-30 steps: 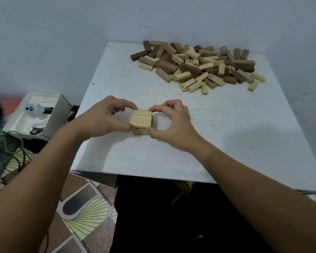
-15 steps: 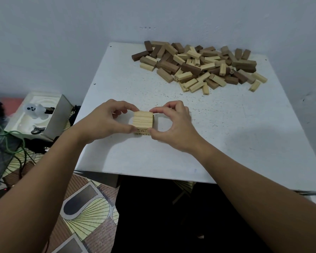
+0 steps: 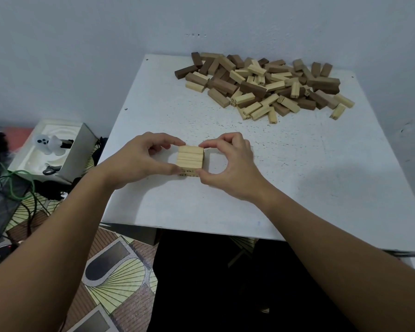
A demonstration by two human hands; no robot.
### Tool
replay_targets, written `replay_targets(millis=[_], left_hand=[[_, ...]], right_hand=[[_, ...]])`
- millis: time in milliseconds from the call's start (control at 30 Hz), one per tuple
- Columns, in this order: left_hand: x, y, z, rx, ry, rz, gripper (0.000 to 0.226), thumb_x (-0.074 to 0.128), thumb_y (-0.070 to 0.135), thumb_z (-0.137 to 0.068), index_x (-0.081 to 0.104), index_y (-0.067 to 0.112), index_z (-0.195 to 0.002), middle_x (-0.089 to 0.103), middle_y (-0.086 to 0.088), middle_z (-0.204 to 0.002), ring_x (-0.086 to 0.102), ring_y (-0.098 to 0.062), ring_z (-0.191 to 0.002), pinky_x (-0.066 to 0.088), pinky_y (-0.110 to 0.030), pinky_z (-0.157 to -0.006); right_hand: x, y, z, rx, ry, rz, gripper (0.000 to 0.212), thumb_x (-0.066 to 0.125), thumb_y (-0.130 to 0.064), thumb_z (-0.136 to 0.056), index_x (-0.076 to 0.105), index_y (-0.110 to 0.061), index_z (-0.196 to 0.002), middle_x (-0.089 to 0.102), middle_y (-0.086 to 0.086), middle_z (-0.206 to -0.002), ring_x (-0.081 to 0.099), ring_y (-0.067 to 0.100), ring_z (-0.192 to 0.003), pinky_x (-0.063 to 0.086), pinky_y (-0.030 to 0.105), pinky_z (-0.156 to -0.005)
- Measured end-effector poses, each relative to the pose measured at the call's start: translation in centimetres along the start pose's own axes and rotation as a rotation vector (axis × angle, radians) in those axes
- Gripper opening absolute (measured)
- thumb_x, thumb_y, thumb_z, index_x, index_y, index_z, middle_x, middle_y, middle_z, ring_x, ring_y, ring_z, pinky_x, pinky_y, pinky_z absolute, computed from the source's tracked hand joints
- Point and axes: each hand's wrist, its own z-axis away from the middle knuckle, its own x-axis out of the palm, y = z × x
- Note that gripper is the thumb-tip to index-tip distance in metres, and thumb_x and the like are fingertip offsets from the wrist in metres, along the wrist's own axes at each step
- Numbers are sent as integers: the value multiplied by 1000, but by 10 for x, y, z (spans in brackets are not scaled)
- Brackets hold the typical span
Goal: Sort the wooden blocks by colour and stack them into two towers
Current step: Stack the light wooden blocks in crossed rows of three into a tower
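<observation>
Hands pinching pale block stack, both sides.

To my left, below the white desk, I see an open white box on the floor holding a small white ghost-like figure with dark dots. A green cable loops just beside the box. The floor shows a brown and yellow fan pattern. A pale wall stands behind.
</observation>
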Motion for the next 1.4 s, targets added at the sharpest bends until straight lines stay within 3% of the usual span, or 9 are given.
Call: replay_targets(millis=[333, 633, 1067, 1267, 1400], left_hand=[[-3, -15, 1, -14, -20, 126, 78, 97, 47, -54, 71, 43, -127, 61, -3, -132, 54, -26, -127, 44, -53, -114], [-1, -11, 2, -4, -6, 155, 68, 94, 43, -53, 76, 39, -119, 65, 6, -126, 59, -19, -123, 46, -46, -114], [-1, -14, -1, -6, -24, 168, 71, 97, 41, -54, 75, 36, -121, 65, 1, -130, 60, -20, -126, 46, -50, -114], [-1, -13, 0, -8, -19, 193, 70, 97, 39, -54, 76, 35, -120, 66, 4, -129, 61, -14, -125, 46, -44, -115], [0, -11, 1, -13, -14, 203, 64, 101, 23, -60, 77, 32, -118, 67, 6, -125, 63, -13, -122, 47, -42, -114]], right_hand=[[0, 1, 0, 4, -21, 23, 57, 79, -54, -77, 57, -47, -128, 36, -10, -124, 30, 9, -122, 30, 44, -115], [1, 2, -1, 11, -29, 19, 57, 79, -56, -76, 55, -50, -128, 36, -11, -124, 29, 8, -123, 29, 46, -116], [0, 2, 0, 13, -30, 8, 62, 80, -53, -77, 52, -49, -133, 36, -11, -125, 29, 8, -124, 28, 42, -116], [0, 3, 1, 8, -28, 8, 62, 80, -55, -77, 53, -47, -132, 36, -11, -124, 30, 9, -124, 30, 41, -114], [1, 3, 0, 6, -31, 14, 58, 79, -55, -77, 54, -47, -129, 36, -11, -124, 29, 10, -124, 32, 43, -114]])
